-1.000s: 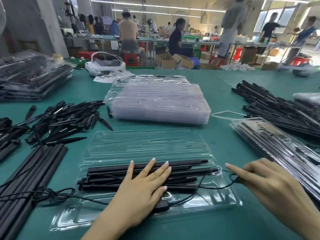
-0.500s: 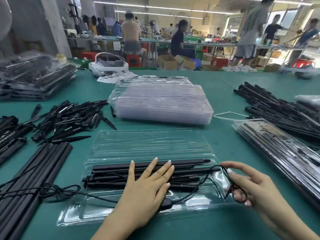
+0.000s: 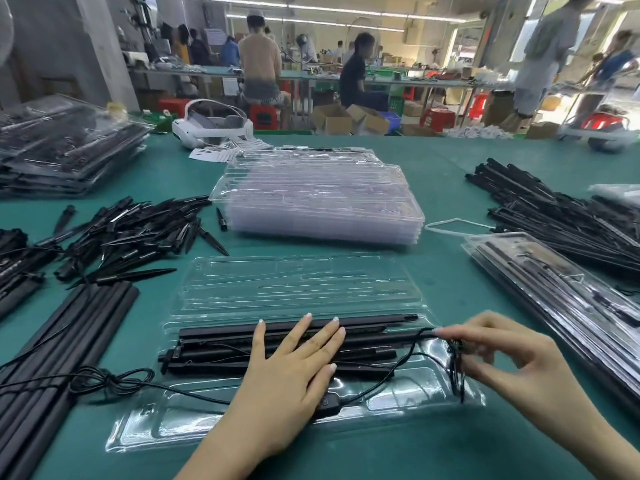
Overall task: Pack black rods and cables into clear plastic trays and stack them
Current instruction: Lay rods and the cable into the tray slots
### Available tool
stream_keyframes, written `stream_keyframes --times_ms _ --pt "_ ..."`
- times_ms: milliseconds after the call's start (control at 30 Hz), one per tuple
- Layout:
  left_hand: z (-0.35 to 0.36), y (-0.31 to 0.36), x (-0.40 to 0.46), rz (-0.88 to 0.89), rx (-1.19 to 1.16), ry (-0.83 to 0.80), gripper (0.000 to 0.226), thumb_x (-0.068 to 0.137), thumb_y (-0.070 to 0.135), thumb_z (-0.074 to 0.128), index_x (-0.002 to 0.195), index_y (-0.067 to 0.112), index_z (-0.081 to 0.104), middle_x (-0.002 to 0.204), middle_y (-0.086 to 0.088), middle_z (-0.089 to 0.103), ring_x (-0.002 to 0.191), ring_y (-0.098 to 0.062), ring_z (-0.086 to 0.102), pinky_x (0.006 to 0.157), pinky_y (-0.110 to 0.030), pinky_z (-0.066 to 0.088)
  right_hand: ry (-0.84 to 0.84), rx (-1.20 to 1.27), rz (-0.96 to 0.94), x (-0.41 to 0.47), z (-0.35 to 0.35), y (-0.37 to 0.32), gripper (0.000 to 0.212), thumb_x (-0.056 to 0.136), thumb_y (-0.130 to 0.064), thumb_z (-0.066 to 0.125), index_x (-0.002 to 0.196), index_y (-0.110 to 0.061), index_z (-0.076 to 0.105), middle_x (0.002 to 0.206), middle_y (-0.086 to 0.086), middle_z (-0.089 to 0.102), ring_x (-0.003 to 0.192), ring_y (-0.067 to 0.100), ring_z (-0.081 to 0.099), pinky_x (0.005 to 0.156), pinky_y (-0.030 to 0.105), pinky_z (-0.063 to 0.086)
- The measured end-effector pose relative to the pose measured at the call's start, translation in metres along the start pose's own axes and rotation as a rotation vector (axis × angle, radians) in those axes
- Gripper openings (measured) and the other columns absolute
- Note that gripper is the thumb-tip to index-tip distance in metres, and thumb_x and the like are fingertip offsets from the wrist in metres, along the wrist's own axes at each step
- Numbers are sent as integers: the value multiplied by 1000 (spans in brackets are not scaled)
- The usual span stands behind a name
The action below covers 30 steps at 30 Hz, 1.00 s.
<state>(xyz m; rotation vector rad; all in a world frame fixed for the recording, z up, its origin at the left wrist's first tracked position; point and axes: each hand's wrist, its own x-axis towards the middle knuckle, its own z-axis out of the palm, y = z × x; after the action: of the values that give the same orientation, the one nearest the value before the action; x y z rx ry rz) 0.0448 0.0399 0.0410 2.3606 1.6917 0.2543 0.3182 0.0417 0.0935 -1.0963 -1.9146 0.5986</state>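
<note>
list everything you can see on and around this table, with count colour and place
open tray: one, clear, centre front
rods in tray: several, black, lying lengthwise
cable: one, black, over the tray's right part, coiled at right hand
empty trays: one stack, clear, centre back
spikes: a heap, black, left
loose rods: a bundle, black, front left
tied cable: black, on that bundle
packed trays: one stack, far left
packed trays: right
rod pile: black, far right
headset: one, white, back
table: green
left hand: flat on the rods
right hand: pinching the cable coil
</note>
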Motion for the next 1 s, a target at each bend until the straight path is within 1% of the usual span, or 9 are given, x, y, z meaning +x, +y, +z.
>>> stream_keyframes --times_ms 100,167,267,367,433,533,700,833,1000 --pt "0 0 0 2 2 -2 45 100 47 10 138 59 -13 140 48 -20 131 10 -34 109 -45 -26 -49 -29 -166 9 1 7 21 73 -42 74 91 -32 74 107 -13 62 102 14 60 91 22 44" --pt "0 0 0 1 1 -8 46 100 47 10 140 58 -11 140 47 -20 131 10 -34 110 -46 -26 -188 151 -143 14 4 6 21 78 -47 71 89 -29 68 115 -6 67 116 19 59 98 27 44" --pt "0 0 0 -2 5 -14 46 100 47 10 140 58 -11 139 48 -20 131 10 -34 110 -47 -25 -287 376 18 16 10 10 14 76 -44 74 82 -35 64 84 2 75 85 20 71 79 23 53" --pt "-1 0 0 -1 3 -17 45 100 47 9 138 59 -13 139 48 -20 130 10 -35 110 -47 -25 -179 147 -5 13 21 21 10 77 -32 71 75 -31 61 65 -6 68 58 8 61 58 16 48" --pt "-1 0 0 1 -3 -14 46 100 48 9 139 59 -12 140 48 -20 131 10 -34 110 -47 -25 -91 -82 -62 8 30 25 16 78 -42 66 72 -29 61 69 -10 61 59 5 55 52 11 40" --pt "-1 1 0 -1 0 -20 46 100 47 9 141 57 -10 140 47 -20 132 9 -33 111 -48 -24 -7 -188 -85 1 37 29 21 80 -46 63 72 -27 68 71 -12 57 59 6 52 53 9 35" --pt "-1 1 0 -7 3 -22 47 100 47 9 142 56 -10 141 46 -21 134 8 -32 112 -49 -22 -136 -522 -356 -2 38 32 28 91 -41 53 88 -23 74 74 -8 55 62 4 48 51 17 40" --pt "-1 1 0 -3 -8 -18 46 100 47 9 139 59 -13 140 46 -21 134 7 -31 112 -50 -22 -198 -538 -388 -2 35 33 27 94 -36 52 93 -20 74 75 -6 53 65 10 50 56 19 42" --pt "-3 1 -1 42 -50 0 50 101 44 14 124 74 -19 144 44 -16 137 1 -30 108 -53 -25 -90 -351 -279 -6 41 33 19 89 -30 61 94 -21 77 73 -9 52 64 4 48 59 14 40"
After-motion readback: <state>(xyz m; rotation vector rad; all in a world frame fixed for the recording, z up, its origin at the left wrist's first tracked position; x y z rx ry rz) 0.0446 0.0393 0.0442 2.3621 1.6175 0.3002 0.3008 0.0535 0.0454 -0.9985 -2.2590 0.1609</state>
